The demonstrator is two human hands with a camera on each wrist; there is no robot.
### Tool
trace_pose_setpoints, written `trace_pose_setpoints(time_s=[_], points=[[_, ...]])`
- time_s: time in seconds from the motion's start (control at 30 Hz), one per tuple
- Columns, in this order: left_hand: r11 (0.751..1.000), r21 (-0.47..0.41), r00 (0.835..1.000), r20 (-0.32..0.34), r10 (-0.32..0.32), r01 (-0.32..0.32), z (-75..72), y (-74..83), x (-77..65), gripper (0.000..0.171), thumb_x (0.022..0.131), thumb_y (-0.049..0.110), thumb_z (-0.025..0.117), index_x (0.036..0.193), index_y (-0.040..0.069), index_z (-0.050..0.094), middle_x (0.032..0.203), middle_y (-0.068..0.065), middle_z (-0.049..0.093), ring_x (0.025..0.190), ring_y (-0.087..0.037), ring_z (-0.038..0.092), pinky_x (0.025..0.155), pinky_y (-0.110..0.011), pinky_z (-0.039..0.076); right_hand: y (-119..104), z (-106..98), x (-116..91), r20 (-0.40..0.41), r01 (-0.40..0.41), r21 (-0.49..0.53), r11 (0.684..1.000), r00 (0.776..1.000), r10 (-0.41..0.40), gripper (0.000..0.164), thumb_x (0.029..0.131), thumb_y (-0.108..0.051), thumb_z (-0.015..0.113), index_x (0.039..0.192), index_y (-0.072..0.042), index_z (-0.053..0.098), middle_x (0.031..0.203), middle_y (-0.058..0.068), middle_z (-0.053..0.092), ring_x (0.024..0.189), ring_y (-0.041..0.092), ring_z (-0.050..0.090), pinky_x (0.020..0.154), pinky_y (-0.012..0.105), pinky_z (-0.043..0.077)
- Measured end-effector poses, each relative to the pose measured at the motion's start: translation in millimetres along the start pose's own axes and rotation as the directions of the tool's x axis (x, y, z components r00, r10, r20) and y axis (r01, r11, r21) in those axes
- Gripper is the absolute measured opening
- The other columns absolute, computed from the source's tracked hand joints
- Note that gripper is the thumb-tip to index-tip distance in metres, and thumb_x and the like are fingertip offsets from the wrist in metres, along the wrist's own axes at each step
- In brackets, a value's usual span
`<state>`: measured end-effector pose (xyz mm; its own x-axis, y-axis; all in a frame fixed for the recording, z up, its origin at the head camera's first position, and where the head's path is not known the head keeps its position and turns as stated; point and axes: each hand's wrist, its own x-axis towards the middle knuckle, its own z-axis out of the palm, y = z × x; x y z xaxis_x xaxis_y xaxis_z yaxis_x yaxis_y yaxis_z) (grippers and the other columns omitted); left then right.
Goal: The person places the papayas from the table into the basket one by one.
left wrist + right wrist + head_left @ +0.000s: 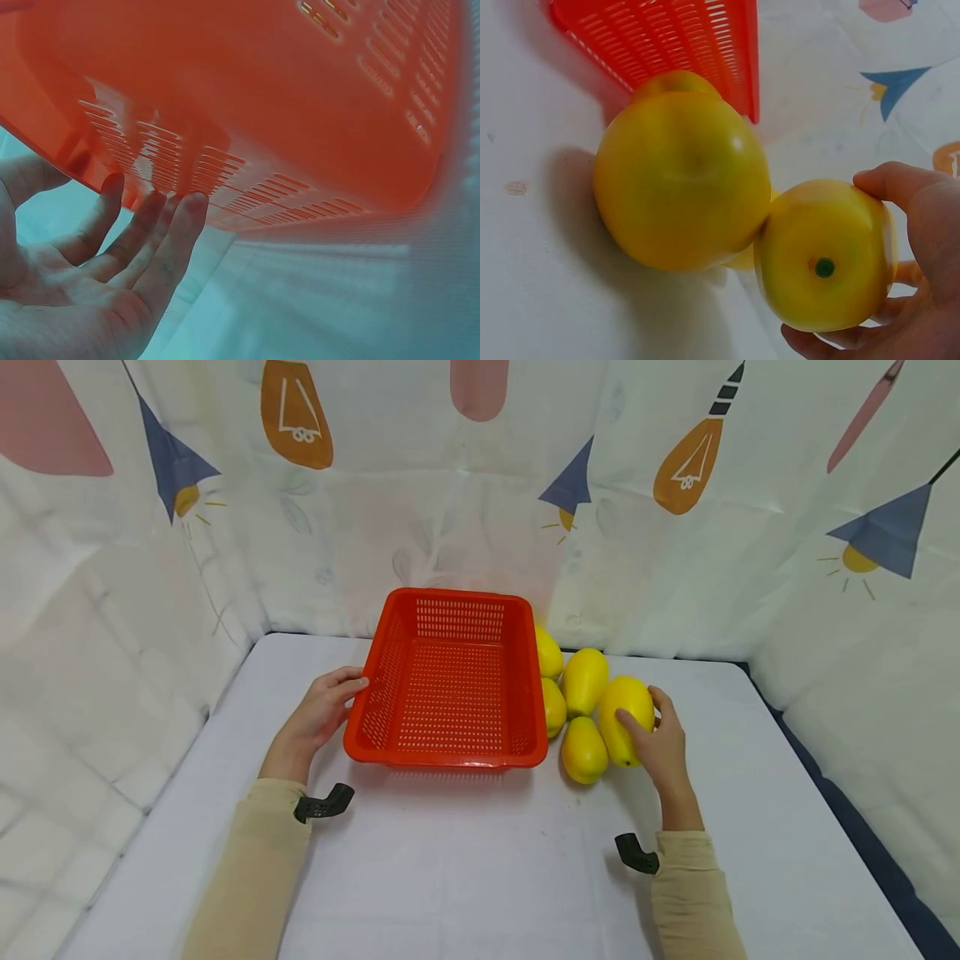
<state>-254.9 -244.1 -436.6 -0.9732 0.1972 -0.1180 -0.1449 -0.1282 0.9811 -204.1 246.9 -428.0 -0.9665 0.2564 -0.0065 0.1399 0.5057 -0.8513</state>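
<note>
A red plastic basket point(446, 758) with slotted walls stands at the middle of the table. At its left side, my left hand point(318, 714) holds the rim; in the left wrist view the fingertips point(196, 202) lie against the outer wall. My right hand point(663, 747) grips a large yellow mango point(626, 706), thumb on one side and fingers on the other. The right wrist view shows a green stem dot on this mango point(821, 247), which appears to touch a neighbouring mango point(682, 180). Several more yellow mangoes point(585, 681) cluster beside the basket's right wall, some partly hidden by it.
A white cloth covers the table point(480, 877). Behind it hangs a pale curtain point(450, 502) with printed lamps and bulbs, and similar cloth closes both sides. A black bracket point(324, 803) sits on each wrist.
</note>
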Motion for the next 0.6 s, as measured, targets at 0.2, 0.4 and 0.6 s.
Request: trace_pose_setpoints(time_s=[0.2, 0.4, 0.6], points=[[1.0, -0.008, 1.0, 0.0, -0.001, 0.001, -0.2, -1.2, 1.3, 0.026, 0.098, 0.026, 0.056, 0.117, 0.008, 0.054, 0.105, 0.006, 0.061, 0.106, -0.01, 0.053, 0.085, -0.023, 0.05, -4.4, -0.6, 0.0, 0.0, 0.002, 0.007, 1.0, 1.0, -0.002, 0.079, 0.09, -0.051, 0.061, 0.153, -0.025, 0.02, 0.16, 0.003, 0.025, 0.136, 0.037, 0.035, 0.104, 0.057, 0.04], [1.0, 0.002, 1.0, -0.003, -0.001, 0.001, 0.3, -1.1, 1.3, 0.03, 0.098, 0.027, 0.057, 0.119, 0.006, 0.053, 0.106, 0.005, 0.061, 0.108, -0.011, 0.053, 0.086, -0.024, 0.05, -7.7, -0.4, 0.2, 0.0, 0.014, 0.005, 1.0, 1.0, -0.014, 0.079, 0.09, -0.051, 0.061, 0.153, -0.026, 0.02, 0.16, 0.004, 0.025, 0.137, 0.038, 0.035, 0.105, 0.057, 0.04], [1.0, 0.017, 1.0, -0.005, 0.006, -0.006, 0.3, -0.4, 0.4, 0.032, 0.098, 0.027, 0.056, 0.121, 0.005, 0.052, 0.107, 0.005, 0.06, 0.109, -0.011, 0.051, 0.086, -0.024, 0.049, -11.7, 0.9, 2.4, -0.003, 0.035, -0.002, 0.999, 0.999, -0.035, 0.079, 0.09, -0.052, 0.06, 0.153, -0.024, 0.021, 0.16, 0.004, 0.024, 0.138, 0.039, 0.034, 0.105, 0.058, 0.04]])
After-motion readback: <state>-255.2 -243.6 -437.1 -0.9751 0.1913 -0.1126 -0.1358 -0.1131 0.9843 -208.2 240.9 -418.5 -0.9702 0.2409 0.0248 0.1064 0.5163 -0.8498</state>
